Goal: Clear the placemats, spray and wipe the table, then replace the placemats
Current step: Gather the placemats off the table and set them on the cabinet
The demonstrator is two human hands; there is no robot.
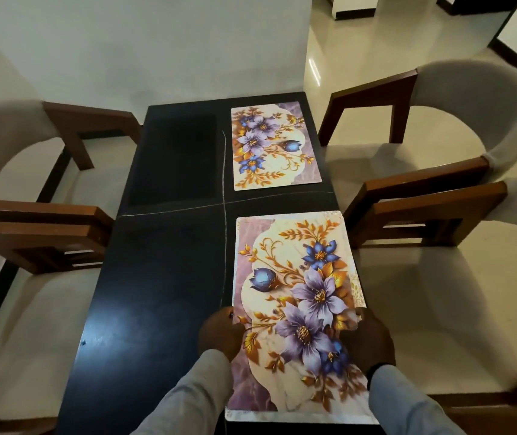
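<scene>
Two left chairs (15, 171) sit tucked at the table's left edge: cream padded backs, brown wood arms, one far and one near.

Table (163, 277) is dark, nearly black, long axis running away from the camera. Thin pale lines cross on it, splitting the top into four quarters. Both left quarters are bare; a soft light glare on the near-left one.

Left hand (219, 332) grips the near mat (298, 296) at its left edge, fingers curled over the rim, grey sleeve (194, 394) behind it. The near mat lies in the near-right quarter, long side running away from the camera, floral print of purple and blue flowers with gold leaves on cream. A second mat edge shows underneath along its right side and near end, so it looks like a stack; cannot tell how many.

Far mat (274, 146), same print, lies flat in the far-right quarter, apart from the near one.

Right hand (373, 337) grips the near mat's right edge, fingers curled around it, thumb side hidden.

Two right chairs (458, 127) sit at the right edge, same cream and wood. Glossy pale floor (360, 42) beyond, top right.
</scene>
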